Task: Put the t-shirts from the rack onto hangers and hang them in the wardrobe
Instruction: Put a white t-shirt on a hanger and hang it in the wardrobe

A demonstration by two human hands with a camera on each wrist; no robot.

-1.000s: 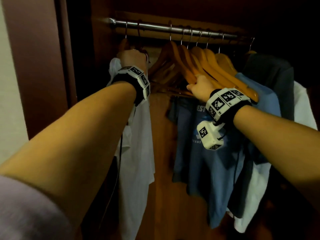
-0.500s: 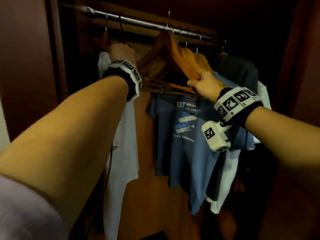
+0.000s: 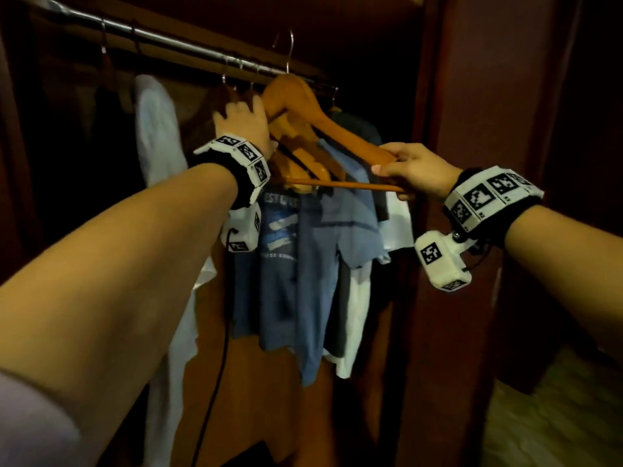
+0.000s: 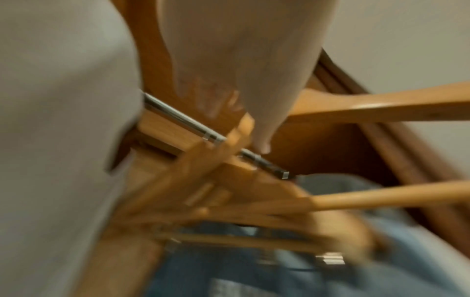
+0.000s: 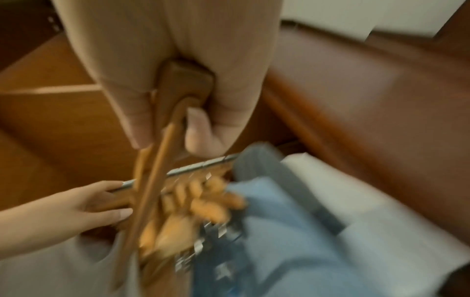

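Note:
An empty wooden hanger (image 3: 303, 102) is tilted in front of the metal rail (image 3: 175, 40), its wire hook raised above the rail. My right hand (image 3: 404, 170) grips the hanger's right end, where the arm meets the bottom bar; the right wrist view shows that end of the hanger (image 5: 183, 80) clamped between thumb and fingers. My left hand (image 3: 241, 121) rests with straight fingers on the bunch of hangers left on the rail. In the right wrist view the left hand (image 5: 101, 203) lies flat against them. A white t-shirt (image 3: 158, 136) hangs at the left and blue t-shirts (image 3: 279, 264) in the middle.
The wardrobe's dark side panel (image 3: 472, 163) stands close to the right of my right hand. More dark and white garments hang behind the blue ones. A black cable (image 3: 219, 365) dangles from my left wrist. Light floor shows at the lower right.
My right hand has lifted one hanger's hook off the rail and drawn it out to the right. My left hand has left the white t-shirt's hanger and moved right onto the bunched hangers.

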